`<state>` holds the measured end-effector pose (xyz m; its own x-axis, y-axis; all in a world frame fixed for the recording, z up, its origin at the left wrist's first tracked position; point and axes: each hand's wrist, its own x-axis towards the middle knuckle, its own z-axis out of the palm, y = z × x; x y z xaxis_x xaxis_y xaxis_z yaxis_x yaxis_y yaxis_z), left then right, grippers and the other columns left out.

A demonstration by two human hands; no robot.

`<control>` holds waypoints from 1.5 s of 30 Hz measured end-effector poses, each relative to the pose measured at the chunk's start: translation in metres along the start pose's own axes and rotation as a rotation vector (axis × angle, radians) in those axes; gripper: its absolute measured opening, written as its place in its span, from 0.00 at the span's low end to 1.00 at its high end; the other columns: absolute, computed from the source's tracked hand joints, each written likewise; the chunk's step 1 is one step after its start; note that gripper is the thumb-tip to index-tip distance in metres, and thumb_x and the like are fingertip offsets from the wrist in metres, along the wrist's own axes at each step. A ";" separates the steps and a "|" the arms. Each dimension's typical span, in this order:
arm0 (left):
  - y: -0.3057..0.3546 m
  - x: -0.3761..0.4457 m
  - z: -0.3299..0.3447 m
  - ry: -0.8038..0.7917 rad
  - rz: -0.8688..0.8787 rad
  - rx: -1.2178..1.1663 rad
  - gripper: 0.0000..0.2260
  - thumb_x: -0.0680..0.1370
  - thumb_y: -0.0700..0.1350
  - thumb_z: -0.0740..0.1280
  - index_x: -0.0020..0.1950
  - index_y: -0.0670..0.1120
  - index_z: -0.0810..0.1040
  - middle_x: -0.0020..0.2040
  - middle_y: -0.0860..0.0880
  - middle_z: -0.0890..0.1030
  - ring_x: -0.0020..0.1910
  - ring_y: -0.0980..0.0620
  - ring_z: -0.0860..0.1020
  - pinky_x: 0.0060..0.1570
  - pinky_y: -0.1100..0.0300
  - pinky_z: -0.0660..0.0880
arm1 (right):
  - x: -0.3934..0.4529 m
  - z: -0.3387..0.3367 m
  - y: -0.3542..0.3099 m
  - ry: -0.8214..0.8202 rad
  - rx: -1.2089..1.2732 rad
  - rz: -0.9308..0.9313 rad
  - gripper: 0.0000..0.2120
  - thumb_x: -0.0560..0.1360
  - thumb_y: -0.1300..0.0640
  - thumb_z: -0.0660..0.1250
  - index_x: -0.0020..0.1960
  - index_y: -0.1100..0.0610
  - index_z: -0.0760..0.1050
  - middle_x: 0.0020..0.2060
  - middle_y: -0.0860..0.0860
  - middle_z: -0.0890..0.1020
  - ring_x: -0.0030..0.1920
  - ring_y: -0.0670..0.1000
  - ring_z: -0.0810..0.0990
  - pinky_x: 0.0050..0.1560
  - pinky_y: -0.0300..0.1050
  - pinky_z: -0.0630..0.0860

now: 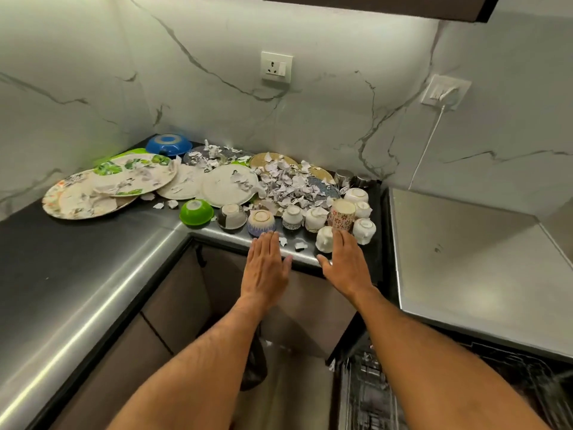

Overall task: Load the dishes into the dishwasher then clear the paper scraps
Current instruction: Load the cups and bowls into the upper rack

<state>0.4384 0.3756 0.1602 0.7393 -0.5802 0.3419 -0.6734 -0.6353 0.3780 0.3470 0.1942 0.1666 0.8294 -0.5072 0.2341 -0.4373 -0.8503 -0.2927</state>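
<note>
Dishes crowd the corner of the dark counter (pixel 93 259). Several patterned plates (pixel 124 178) overlap at the left, and a white plate (pixel 228 186) lies in the middle. A heap of torn paper scraps (pixel 288 184) covers the plates behind the cups. Upturned white cups (pixel 324 238), a patterned tumbler (pixel 342 214), a blue-white bowl (pixel 261 222) and a green bowl (pixel 196 211) line the front edge. My left hand (pixel 265 268) and my right hand (pixel 347 263) hover flat, fingers straight, over the counter edge, holding nothing. The dishwasher rack (pixel 369 392) shows at lower right.
A blue bowl (pixel 169 144) sits upturned in the back corner. Two steel cups (pixel 344 178) stand by the wall. A steel appliance top (pixel 465 259) lies to the right. Wall sockets (pixel 277 67) and a white cable (pixel 429 144) are on the marble wall.
</note>
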 end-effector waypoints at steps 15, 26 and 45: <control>-0.025 0.134 0.117 -0.358 0.315 -0.167 0.28 0.85 0.54 0.56 0.79 0.40 0.58 0.78 0.42 0.63 0.78 0.45 0.60 0.78 0.52 0.51 | 0.077 0.068 0.033 -0.072 0.068 0.335 0.40 0.75 0.50 0.74 0.79 0.59 0.57 0.75 0.54 0.63 0.77 0.55 0.61 0.75 0.50 0.64; -0.016 0.152 0.153 -0.463 0.356 -0.291 0.25 0.82 0.49 0.62 0.76 0.39 0.64 0.70 0.41 0.73 0.68 0.44 0.71 0.70 0.51 0.66 | 0.101 0.090 0.041 -0.106 0.200 0.322 0.37 0.74 0.58 0.73 0.77 0.57 0.59 0.70 0.56 0.68 0.70 0.55 0.67 0.69 0.45 0.66; 0.014 0.104 0.142 -0.353 0.463 -0.492 0.27 0.85 0.53 0.58 0.80 0.43 0.57 0.75 0.46 0.67 0.75 0.51 0.65 0.76 0.52 0.60 | 0.033 0.068 0.039 0.242 0.278 0.362 0.36 0.66 0.65 0.73 0.73 0.59 0.66 0.65 0.55 0.71 0.66 0.54 0.70 0.68 0.41 0.67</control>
<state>0.5057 0.2344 0.0788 0.2809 -0.9134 0.2947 -0.7751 -0.0349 0.6309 0.3812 0.1539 0.0999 0.5236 -0.8081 0.2700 -0.5457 -0.5614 -0.6221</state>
